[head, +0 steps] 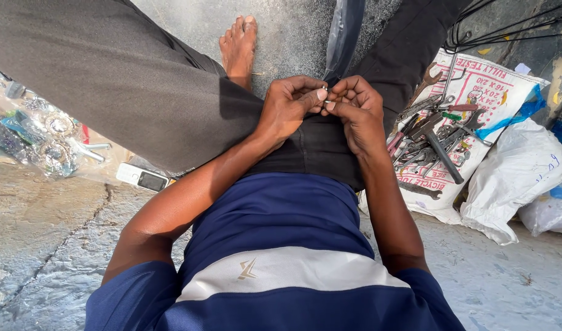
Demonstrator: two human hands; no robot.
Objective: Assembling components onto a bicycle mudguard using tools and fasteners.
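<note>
Pinched between my left hand (290, 104) and right hand (354, 107) over my lap, this small metal part (325, 98) feels light, stiff, likely slippery, so fingertips clamp its edges.

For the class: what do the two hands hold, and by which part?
Both the left hand and right hand pinch a small metal piece between fingertips; which part cannot be told.

A single view is given, taken from a head-worn camera and aimed steeply down along the seated person's blue and white shirt (275, 270). The lap is seen close, mid-frame; grey concrete floor (42, 245) is shown at both sides.
</note>
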